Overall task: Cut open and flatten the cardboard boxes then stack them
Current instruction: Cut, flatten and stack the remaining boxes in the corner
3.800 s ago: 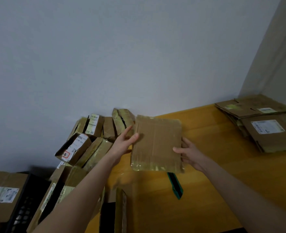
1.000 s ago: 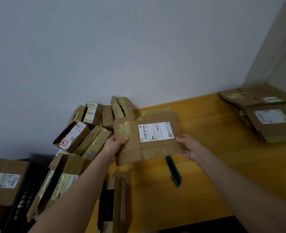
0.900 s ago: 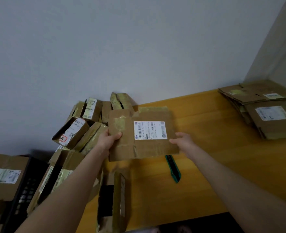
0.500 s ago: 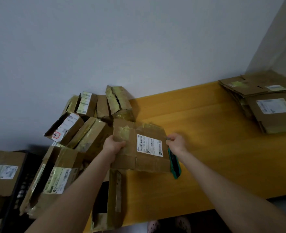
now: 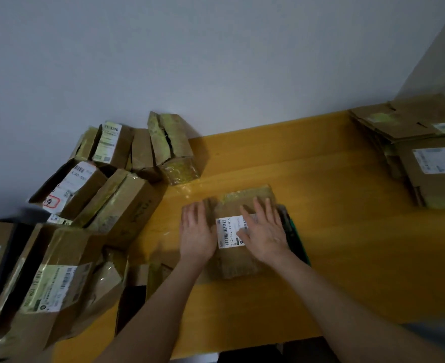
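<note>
Head view. Pressing the box down onto the table with both palms. Left hand over its left edge, right hand across the label. Fingers straight and spread on both, grasping nothing. Lying label up toward the table's near left part, apparently close to flat. Too blurred to tell whether every seam is slit. Partly covering a green cutter, which shows just beside the box's right edge.

Judging progress: well started, far from finished. Done so far, a stack of flattened cardboard at the far right corner, well apart from the hands. Left to do, a pile of unflattened boxes at the left, against the wall and spilling past the table's end. Several taped, some gaping open. More at the lower left, near a dark crate.

Probably next: finish squashing this one and carry it across to the stack. Then take up the cutter and work through the pile one by one.
</note>
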`<state>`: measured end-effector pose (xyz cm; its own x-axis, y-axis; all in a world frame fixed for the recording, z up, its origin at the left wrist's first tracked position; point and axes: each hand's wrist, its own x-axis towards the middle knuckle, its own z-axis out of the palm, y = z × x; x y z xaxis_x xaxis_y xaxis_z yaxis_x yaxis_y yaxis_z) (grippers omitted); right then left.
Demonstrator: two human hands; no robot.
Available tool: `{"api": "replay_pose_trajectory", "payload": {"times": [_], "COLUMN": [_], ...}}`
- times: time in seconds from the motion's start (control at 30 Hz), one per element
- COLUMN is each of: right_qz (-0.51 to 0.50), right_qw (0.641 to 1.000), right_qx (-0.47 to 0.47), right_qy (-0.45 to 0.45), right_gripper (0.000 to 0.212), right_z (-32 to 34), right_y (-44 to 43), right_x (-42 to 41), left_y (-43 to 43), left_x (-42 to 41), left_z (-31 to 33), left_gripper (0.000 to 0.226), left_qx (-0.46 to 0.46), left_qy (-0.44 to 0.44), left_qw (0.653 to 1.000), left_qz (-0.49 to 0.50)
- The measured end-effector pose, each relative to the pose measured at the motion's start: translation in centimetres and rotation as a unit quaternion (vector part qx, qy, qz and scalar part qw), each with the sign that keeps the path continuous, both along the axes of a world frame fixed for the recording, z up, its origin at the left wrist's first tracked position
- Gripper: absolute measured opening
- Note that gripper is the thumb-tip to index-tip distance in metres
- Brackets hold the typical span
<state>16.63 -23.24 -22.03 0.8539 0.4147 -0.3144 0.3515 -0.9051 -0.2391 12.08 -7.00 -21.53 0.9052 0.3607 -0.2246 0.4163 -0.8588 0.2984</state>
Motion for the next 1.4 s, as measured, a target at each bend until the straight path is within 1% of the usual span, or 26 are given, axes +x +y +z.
{"api": "replay_pose_trajectory", "payload": {"times": [0.07,0.2,0.27,0.4,0.73,1.0,1.1,1.2,1.27,1.3,1.37,1.4], "right_qz": [0.027,0.056,0.059,0.059,0.054,0.056,0.061,0.072,0.086,0.082,0.041,0.017], "right_qw": [0.999,0.997,0.997,0.996,0.996,0.995,0.995,0.994,0.991,0.991,0.996,0.998], "right_qx": [-0.014,-0.052,-0.056,-0.064,-0.070,-0.078,-0.080,-0.070,-0.068,-0.070,-0.062,-0.056], "right_qy": [-0.018,-0.009,0.000,-0.016,-0.023,-0.036,-0.021,0.033,0.078,0.084,0.050,0.034], "right_gripper": [0.066,0.068,0.069,0.067,0.068,0.068,0.066,0.068,0.074,0.077,0.078,0.078], "right_z": [-1.1,-3.9,-5.5,-7.5,-7.5,-8.0,-7.5,-6.4,-4.7,-3.8,-2.5,-1.9], "right_y": [0.6,1.3,1.4,1.4,1.4,1.5,1.5,1.4,0.9,0.4,-0.8,-1.5], "right_x": [0.6,1.4,1.4,1.4,1.3,1.4,1.2,2.1,2.4,2.2,1.0,0.0], "left_y": [-0.3,-0.5,-0.5,-0.5,-0.5,-0.4,-0.4,0.2,0.7,0.9,1.1,1.1], "left_x": [0.5,0.4,0.1,0.1,0.1,0.1,0.0,0.6,0.9,0.8,0.4,0.1], "left_z": [-1.4,-4.6,-6.1,-7.6,-7.7,-8.4,-8.0,-6.9,-5.5,-4.7,-3.1,-2.4], "left_gripper": [0.067,0.061,0.058,0.058,0.059,0.060,0.062,0.064,0.068,0.071,0.077,0.080], "left_qx": [0.035,0.062,0.066,0.093,0.083,0.097,0.089,0.046,-0.006,-0.031,-0.058,-0.064], "left_qy": [0.009,0.066,0.086,0.081,0.082,0.073,0.089,0.114,0.105,0.079,0.030,0.034], "left_qw": [0.997,0.990,0.988,0.986,0.988,0.987,0.986,0.985,0.991,0.995,0.996,0.992], "left_qz": [-0.070,-0.107,-0.112,-0.109,-0.104,-0.101,-0.110,-0.119,-0.087,-0.044,0.064,0.106]}}
